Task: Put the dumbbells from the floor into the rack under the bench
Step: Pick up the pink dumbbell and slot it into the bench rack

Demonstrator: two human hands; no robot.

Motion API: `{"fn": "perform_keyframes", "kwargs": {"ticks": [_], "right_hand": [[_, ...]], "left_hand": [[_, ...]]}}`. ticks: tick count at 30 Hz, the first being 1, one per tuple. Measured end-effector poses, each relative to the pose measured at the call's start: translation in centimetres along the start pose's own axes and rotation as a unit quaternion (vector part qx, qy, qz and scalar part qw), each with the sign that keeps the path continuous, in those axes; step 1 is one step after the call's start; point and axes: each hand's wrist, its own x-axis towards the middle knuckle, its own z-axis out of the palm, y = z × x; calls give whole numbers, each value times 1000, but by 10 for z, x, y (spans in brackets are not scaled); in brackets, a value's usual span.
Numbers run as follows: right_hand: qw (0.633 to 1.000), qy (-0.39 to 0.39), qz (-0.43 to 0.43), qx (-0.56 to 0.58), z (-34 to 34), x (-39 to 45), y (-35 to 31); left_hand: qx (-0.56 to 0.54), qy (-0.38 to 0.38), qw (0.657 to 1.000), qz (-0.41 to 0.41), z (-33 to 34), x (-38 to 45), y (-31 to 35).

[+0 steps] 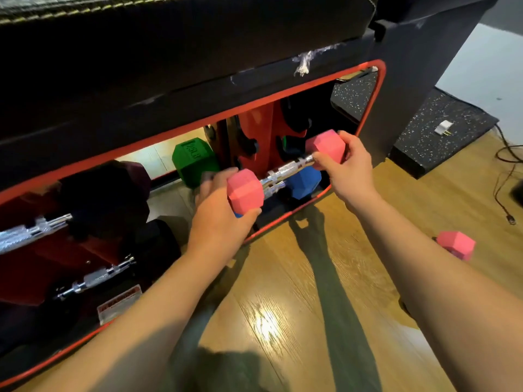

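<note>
Pink dumbbell at frame centre, held level before the red-rimmed rack opening | left hand fingers curled round its near head | right hand fingers curled round its far head | blue dumbbell just behind | second pink dumbbell on wood floor, lower right | green dumbbell inside.

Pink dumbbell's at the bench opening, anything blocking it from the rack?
Partly. The pink dumbbell, held by left hand and right hand, sits at the opening. Directly beneath it lies a blue dumbbell; a green dumbbell sits behind-left. The red rack slot beyond looks unobstructed.
</note>
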Motion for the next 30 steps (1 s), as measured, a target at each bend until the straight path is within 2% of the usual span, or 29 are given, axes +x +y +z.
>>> {"fn": "perform_keyframes", "kwargs": {"ticks": [5, 9, 12, 15, 18, 21, 24, 30], "right_hand": [[998, -57, 10, -16, 23, 33, -4], [989, -124, -6, -82, 50, 42, 1], [978, -118, -32, -170, 52, 43, 1], [979, -99, -34, -177, 53, 38, 7], [986, -76, -44, -139, 59, 35, 14], [983, -90, -45, -155, 56, 37, 12], [986, -71, -28, -147, 58, 33, 8], [990, -76, -27, -112, 57, 29, 6]], "left_hand": [[21, 59, 998, -20, 9, 26, -9], [131, 17, 982, -138, 26, 41, -4], [132, 11, 974, -185, 38, 49, 1], [154, 38, 970, -182, 45, 44, 0], [144, 48, 978, -142, 41, 44, 0], [128, 48, 985, -105, 31, 49, 7], [127, 64, 986, -83, 30, 42, 11], [124, 43, 988, -87, 27, 46, 10]]}}
